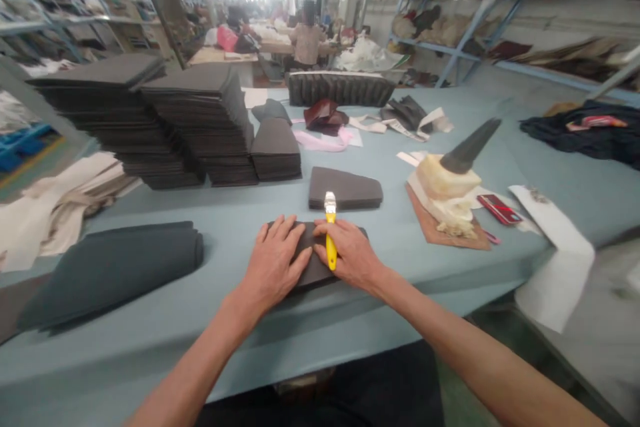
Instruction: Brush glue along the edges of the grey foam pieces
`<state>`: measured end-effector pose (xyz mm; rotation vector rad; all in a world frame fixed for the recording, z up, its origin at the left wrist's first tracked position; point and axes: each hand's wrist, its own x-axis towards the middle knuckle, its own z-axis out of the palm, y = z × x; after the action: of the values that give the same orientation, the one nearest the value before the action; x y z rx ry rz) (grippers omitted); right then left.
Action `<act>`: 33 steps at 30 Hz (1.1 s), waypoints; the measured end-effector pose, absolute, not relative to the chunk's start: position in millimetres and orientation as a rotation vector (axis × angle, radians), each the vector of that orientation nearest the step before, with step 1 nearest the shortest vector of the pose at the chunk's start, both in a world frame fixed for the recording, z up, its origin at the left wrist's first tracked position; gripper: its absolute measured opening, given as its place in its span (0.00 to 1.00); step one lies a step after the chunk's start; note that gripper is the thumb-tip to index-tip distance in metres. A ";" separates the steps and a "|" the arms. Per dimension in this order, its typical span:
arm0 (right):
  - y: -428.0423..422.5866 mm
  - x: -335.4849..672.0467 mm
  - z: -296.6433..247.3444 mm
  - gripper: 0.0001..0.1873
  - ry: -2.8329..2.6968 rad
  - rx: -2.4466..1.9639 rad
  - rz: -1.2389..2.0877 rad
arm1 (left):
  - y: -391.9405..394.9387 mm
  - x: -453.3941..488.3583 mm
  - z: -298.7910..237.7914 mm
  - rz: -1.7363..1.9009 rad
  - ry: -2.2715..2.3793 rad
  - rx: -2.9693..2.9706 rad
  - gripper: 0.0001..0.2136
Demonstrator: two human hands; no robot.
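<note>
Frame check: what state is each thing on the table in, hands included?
left hand: open, flat on the grey stack.
right hand: resting on that stack, closed on the yellow-handled tool.
yellow-handled tool: lying along the stack, head pointing away.
grey stack: flat, pressed under both hands.
second grey stack: flat, untouched, just beyond.
tall stacks: upright, untouched.
dark sheet: folded, lying at the left.

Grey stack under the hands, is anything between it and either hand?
The left hand lies flat on the grey stack, with nothing visible between them. The right hand rests on it too, but grips a yellow-handled tool that lies along the stack's top among its fingers.
</note>
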<state>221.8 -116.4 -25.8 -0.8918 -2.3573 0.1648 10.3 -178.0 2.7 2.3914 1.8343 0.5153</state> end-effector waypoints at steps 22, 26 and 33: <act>-115.5 240.9 26.0 0.14 -2.005 -0.897 0.480 | -176.0 8.8 3.0 0.453 1.859 2.474 0.24; -112.5 249.4 31.6 0.21 -1.675 -0.964 0.696 | -175.3 8.6 4.2 0.445 1.856 2.468 0.24; -118.2 256.7 38.1 0.29 -1.444 -0.961 0.927 | -173.4 8.9 2.9 0.422 1.865 2.462 0.26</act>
<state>256.7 -118.2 38.1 -0.9612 -1.4437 0.9272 8.9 -173.4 2.9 2.4618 1.8647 0.4221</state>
